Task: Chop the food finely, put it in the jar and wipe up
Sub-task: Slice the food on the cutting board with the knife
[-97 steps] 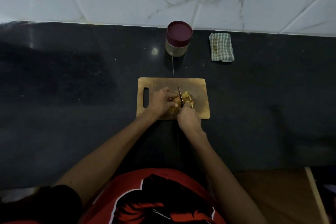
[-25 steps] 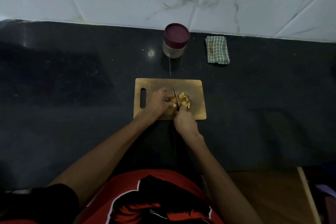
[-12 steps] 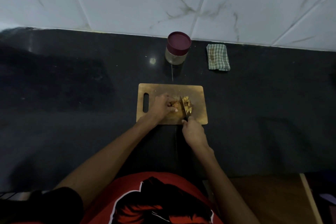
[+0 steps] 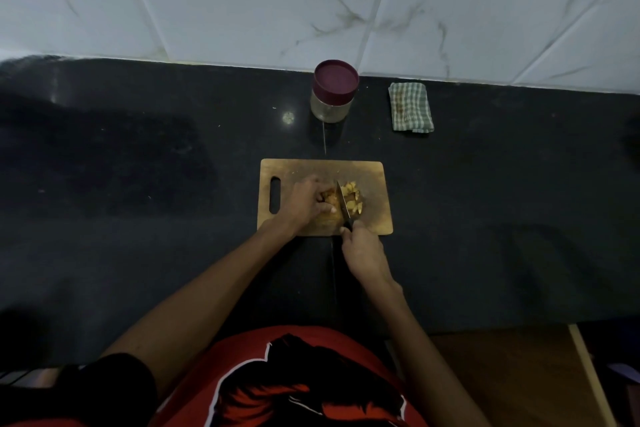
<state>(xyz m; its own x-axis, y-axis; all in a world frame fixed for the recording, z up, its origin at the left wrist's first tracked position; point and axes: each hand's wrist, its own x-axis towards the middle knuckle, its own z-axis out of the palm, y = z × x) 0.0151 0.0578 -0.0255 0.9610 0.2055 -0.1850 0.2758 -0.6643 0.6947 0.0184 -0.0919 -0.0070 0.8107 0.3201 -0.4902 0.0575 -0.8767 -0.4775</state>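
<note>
A wooden cutting board (image 4: 375, 184) lies on the black counter. On it my left hand (image 4: 304, 203) grips a brownish uncut piece of food (image 4: 329, 198). Right of the blade sits a small heap of yellow cut pieces (image 4: 353, 199). My right hand (image 4: 363, 251) grips the dark handle of a knife (image 4: 343, 199) at the board's near edge, its blade lying between the uncut piece and the heap. Behind the board stands a clear jar (image 4: 334, 92) with its maroon lid on. A folded green checked cloth (image 4: 410, 107) lies to the jar's right.
The black counter (image 4: 138, 184) runs left and right of the board up to a white tiled wall (image 4: 311, 0). A few crumbs dot the counter near the jar. A wooden surface (image 4: 512, 374) shows below the counter's front edge at the right.
My right hand has drawn back from over the board to its near edge, still with the knife. The left hand stays on the food. The view shifted slightly.
</note>
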